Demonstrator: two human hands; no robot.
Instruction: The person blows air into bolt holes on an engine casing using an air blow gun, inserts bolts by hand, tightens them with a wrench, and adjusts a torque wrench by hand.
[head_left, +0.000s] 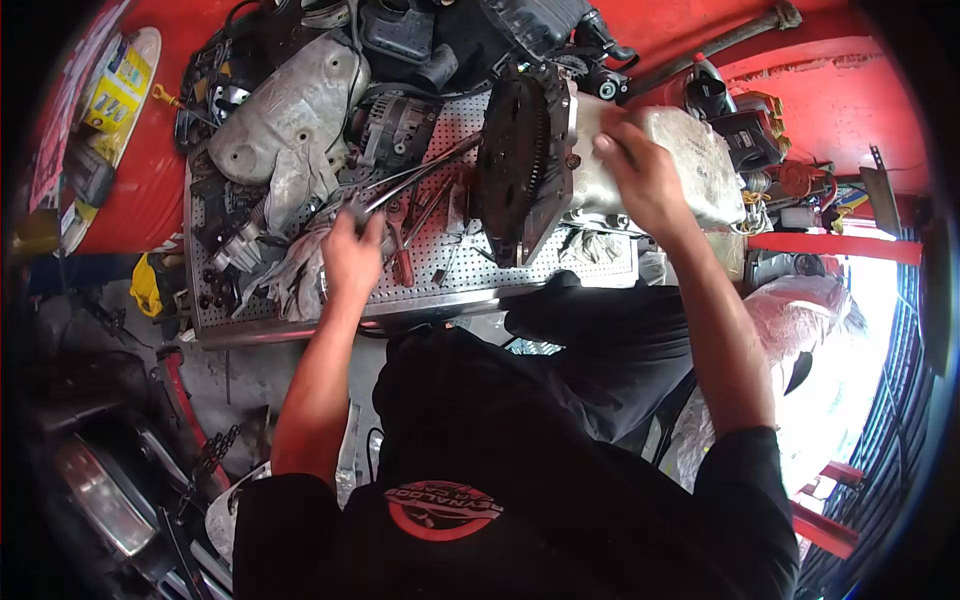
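1. On the right half of a perforated metal bench point(465, 265), well up against the clutter, sits a big silver metal casting point(690, 150); any markings on its side are too small to make out.
2. Its long axis runs left to right, and a dark toothed disc point(512, 165) stands upright on its left end, facing left across the bench.
3. Up on top, the right hand point(645, 175) lies on the casting, fingers loosely bent and apart, touching it rather than wrapping round it.
4. Over on the left, the left hand point(352, 250), a little blurred, has its fingers together round the near end of a long metal bar point(425, 173). That bar slants up and right, its far end by the disc's edge.
5. Just beside that hand: a red-handled tool point(403, 262) and crumpled grey rags point(300, 270).
6. Behind them sit a pitted metal cover point(285, 115), a finned round part point(395, 130) and black plastic housings point(400, 40).
7. Now the lettering! A round logo point(442, 511) on the black shirt point(580, 510) shows "EYNALDO", the rest unclear; far left, a yellow label point(120, 90) carries print too small to read.
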